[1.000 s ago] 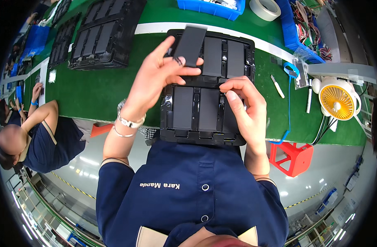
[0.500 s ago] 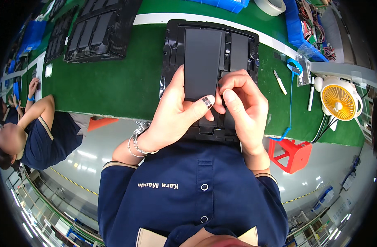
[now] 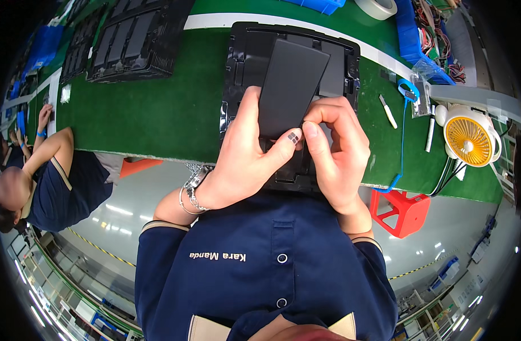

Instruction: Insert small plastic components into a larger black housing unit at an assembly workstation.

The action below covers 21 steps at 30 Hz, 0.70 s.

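My left hand (image 3: 238,153) is closed round the lower left part of a flat black rectangular device (image 3: 294,88), with the thumb across its lower end. The device slants, its top leaning right, above a black moulded plastic tray (image 3: 236,62). Several small dark squares (image 3: 293,137) sit on my left thumb tip. My right hand (image 3: 340,148) is pinched at the device's lower right edge, close to that thumb. Whatever lies between its fingertips is too small or hidden to make out. A second flat black piece (image 3: 332,74) rests in the tray, partly covered by the device.
Stacked black trays (image 3: 138,42) stand on the green table mat (image 3: 186,105) to the left. Toward the right lie a white cutter knife (image 3: 388,112), a blue coiled cord (image 3: 402,145) and a yellow-and-white fan (image 3: 468,141). A blue bin (image 3: 411,42) holds wires. A co-worker (image 3: 61,179) sits at far left.
The device has turned clockwise, its top swinging right. My left thumb shows fewer dark squares. My right fingertips have drawn together beside the thumb.
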Tool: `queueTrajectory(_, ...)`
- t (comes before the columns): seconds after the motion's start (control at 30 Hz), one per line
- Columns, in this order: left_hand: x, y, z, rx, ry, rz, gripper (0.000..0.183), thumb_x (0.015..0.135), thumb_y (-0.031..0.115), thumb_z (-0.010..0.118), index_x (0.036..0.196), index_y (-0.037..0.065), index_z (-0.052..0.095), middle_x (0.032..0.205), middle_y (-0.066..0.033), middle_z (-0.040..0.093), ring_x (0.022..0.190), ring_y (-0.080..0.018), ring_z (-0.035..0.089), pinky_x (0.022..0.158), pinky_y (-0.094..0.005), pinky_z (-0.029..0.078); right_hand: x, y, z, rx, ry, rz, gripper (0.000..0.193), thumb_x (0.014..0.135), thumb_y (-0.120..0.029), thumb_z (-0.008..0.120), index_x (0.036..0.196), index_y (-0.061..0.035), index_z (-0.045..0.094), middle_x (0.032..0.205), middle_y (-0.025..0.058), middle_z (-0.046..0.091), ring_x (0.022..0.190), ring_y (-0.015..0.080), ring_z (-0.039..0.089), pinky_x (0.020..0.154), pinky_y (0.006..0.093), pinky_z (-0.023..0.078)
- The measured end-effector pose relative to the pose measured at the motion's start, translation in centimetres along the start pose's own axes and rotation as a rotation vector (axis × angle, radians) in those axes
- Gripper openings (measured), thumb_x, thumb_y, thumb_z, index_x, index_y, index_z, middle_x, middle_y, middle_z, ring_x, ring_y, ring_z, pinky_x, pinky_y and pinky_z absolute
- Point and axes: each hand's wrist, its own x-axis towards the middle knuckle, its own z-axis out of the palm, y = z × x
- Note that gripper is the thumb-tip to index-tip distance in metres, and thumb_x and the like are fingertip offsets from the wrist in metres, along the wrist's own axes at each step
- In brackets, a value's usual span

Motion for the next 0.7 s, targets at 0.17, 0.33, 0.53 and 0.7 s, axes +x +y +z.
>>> queueTrajectory(0.17,-0.1,0.4,0.0,-0.110,-0.009,-0.037,0.042,0.090,0.002,0.058,0.125,-0.001,0.034,0.100,-0.0098,0.058,0.078,-0.0126,0.063,0.066,-0.0242,0.053,0.1,0.0,-0.1,0.448,-0.039,0.233,0.008,0.092,-0.003,0.060,0.093,0.0047,0.057,0.093,0.0082,0.055,0.075,0.0128,0.058,0.069,0.0264,0.049)
queueTrajectory(0.33,-0.1,0.9,-0.1,-0.148,-0.051,-0.085,0.033,0.091,0.003,0.058,0.116,-0.001,0.037,0.098,-0.0085,0.056,0.079,-0.0116,0.061,0.070,-0.0254,0.054,0.0,0.2,-0.3,0.501,-0.097,0.273,0.009,0.094,-0.005,0.058,0.092,0.0043,0.057,0.093,0.0080,0.055,0.073,0.0121,0.058,0.068,0.0258,0.048)
queueTrajectory(0.53,-0.2,0.8,0.0,-0.123,-0.049,-0.089,0.034,0.091,0.003,0.058,0.116,-0.001,0.036,0.097,-0.0081,0.057,0.079,-0.0116,0.062,0.069,-0.0257,0.055,0.2,0.7,-0.4,0.248,-0.081,0.123,0.009,0.090,-0.003,0.062,0.085,0.0032,0.058,0.083,0.0077,0.057,0.070,0.0129,0.057,0.064,0.0271,0.047)
queueTrajectory(0.7,-0.4,0.5,0.3,-0.101,-0.009,-0.116,0.043,0.093,0.010,0.056,0.128,-0.001,0.034,0.091,-0.0094,0.058,0.071,-0.0128,0.061,0.058,-0.0232,0.050,0.3,1.0,-0.9,0.265,-0.153,0.134,0.008,0.089,-0.004,0.063,0.092,0.0031,0.059,0.089,0.0086,0.059,0.076,0.0143,0.058,0.070,0.0270,0.048)
